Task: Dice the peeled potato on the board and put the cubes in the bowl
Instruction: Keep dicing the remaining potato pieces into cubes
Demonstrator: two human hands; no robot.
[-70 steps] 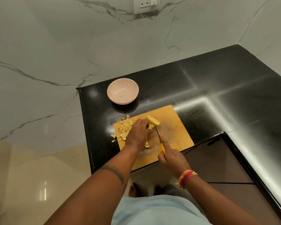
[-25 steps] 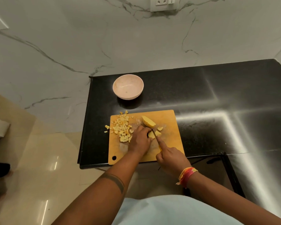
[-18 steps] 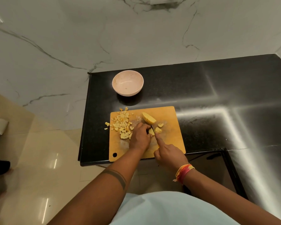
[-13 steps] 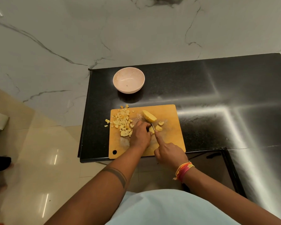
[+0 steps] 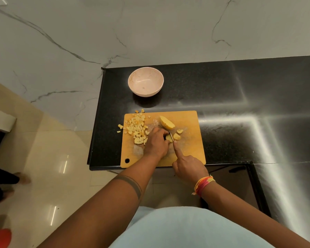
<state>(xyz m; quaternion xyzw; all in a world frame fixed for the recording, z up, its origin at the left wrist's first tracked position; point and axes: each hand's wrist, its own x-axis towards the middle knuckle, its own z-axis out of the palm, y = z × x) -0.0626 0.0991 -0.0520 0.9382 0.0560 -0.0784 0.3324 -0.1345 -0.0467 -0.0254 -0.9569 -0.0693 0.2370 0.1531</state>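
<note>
No brand, label or readable writing anywhere in view. Orange cutting board point(image 5: 190, 120) flat on black countertop point(image 5: 222, 90), near edge flush with counter's front edge, hang hole at near-left corner. Left hand point(image 5: 157, 142) curled over a potato piece point(image 5: 169, 138) mid-board, fingers clamped on it. Right hand point(image 5: 187, 164) gripping knife point(image 5: 171, 136), index finger stretched along the spine, handle hidden in palm; blade tip down at the held piece, just beside left fingertips. Larger uncut potato wedge point(image 5: 166, 123) lying beyond the hands, near board's far edge, apart from blade. Two small offcuts point(image 5: 177, 134) right of blade. Diced cubes point(image 5: 137, 127) heaped on board's left-far part, a few spilled past left edge point(image 5: 120, 126) and far edge onto counter. Pink bowl point(image 5: 145, 81) upright on counter beyond board, well apart from it, near back wall and counter's left end; no cubes visible inside. Bare counter stretching wide to the right of board; narrow strip only to the left before counter's drop to floor. Threaded wristband point(image 5: 202, 184) on right wrist. Marble wall point(image 5: 150, 29) behind.
</note>
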